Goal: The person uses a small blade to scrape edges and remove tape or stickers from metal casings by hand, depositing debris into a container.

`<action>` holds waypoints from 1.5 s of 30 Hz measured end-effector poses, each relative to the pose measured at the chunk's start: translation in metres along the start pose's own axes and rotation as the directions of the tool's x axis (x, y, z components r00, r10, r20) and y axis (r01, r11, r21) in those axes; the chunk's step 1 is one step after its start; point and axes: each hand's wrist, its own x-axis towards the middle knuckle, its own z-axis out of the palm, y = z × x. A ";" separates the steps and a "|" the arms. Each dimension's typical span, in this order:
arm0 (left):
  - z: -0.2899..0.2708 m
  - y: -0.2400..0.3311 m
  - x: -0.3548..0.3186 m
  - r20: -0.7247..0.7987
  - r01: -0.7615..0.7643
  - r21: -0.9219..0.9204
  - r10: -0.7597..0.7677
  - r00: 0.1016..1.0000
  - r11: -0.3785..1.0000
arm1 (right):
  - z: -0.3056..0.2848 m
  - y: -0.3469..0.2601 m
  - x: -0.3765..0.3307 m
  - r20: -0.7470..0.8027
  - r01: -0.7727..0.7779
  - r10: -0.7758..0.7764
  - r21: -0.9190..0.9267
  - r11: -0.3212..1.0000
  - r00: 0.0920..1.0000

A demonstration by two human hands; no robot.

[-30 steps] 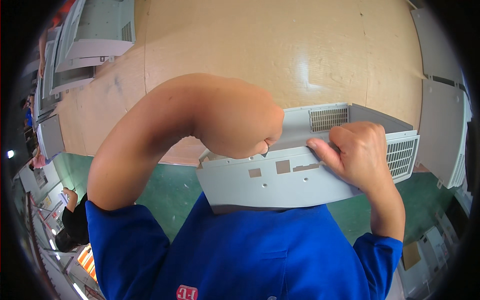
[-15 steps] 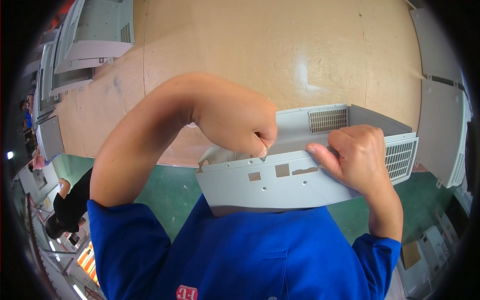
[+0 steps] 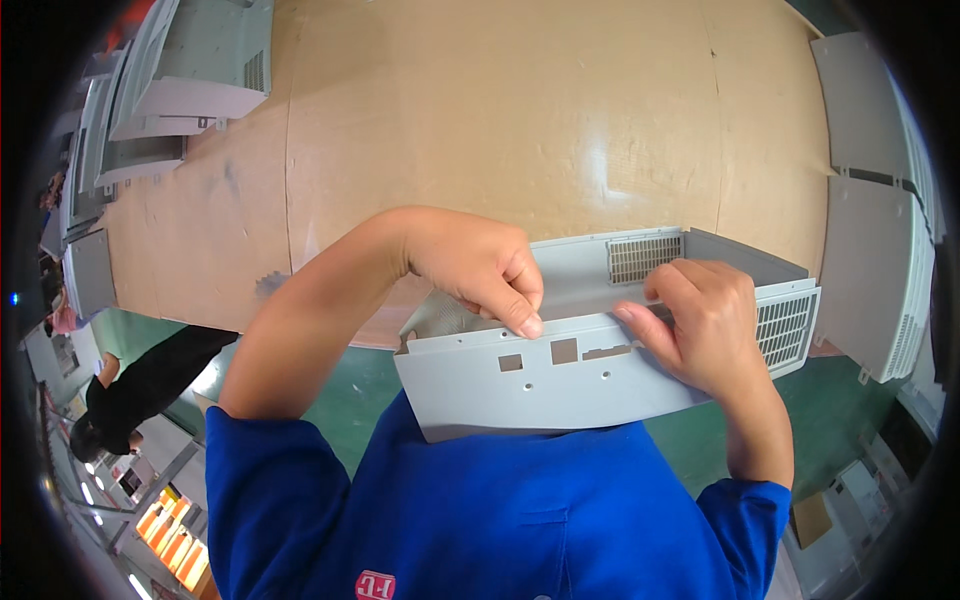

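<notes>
Two hands (image 3: 705, 325) at the near edge of a grey vented casing (image 3: 470, 390), tan tabletop (image 3: 500, 120), green floor (image 3: 350, 400)

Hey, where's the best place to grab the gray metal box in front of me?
Probably its near top edge, from above: the gray metal box is open on top, so a grip could hook over that edge. Choose plain stretches between the cutouts and vent grille, about where the right hand rests.

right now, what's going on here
A person in a blue shirt is handling a grey, box-shaped metal casing at the near edge of a tan wooden tabletop. The left hand touches the casing's front rim near the square cutouts; the right hand rests over the same rim, farther right.
</notes>
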 end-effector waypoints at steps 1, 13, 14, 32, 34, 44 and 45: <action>-0.001 -0.001 0.001 0.053 0.036 -0.055 -0.033 0.998 0.998 | -0.001 -0.002 0.003 0.005 0.008 -0.008 -0.005 1.000 1.000; 0.044 0.021 -0.088 -0.407 0.064 0.465 0.149 0.901 0.883 | 0.015 -0.043 0.030 0.022 0.250 -0.276 0.361 0.899 0.961; 0.047 0.020 -0.089 -0.420 0.062 0.481 0.169 0.892 0.874 | 0.017 -0.042 0.031 -0.005 0.326 -0.338 0.280 0.903 0.941; 0.050 0.045 -0.076 -0.442 0.369 0.691 -0.040 0.896 0.622 | 0.029 -0.040 0.029 -0.147 0.289 -0.253 0.344 0.893 0.956; 0.051 0.053 -0.073 -0.435 0.410 0.707 -0.103 0.894 0.576 | 0.029 -0.040 0.028 -0.139 0.286 -0.253 0.341 0.895 0.958; 0.018 0.045 -0.057 -0.090 0.183 0.638 -0.163 0.982 0.748 | 0.033 -0.041 0.034 -0.192 0.279 -0.226 0.328 0.902 0.955; 0.016 0.043 -0.057 -0.091 0.183 0.637 -0.163 0.982 0.749 | 0.032 -0.041 0.034 -0.183 0.265 -0.213 0.344 0.901 0.960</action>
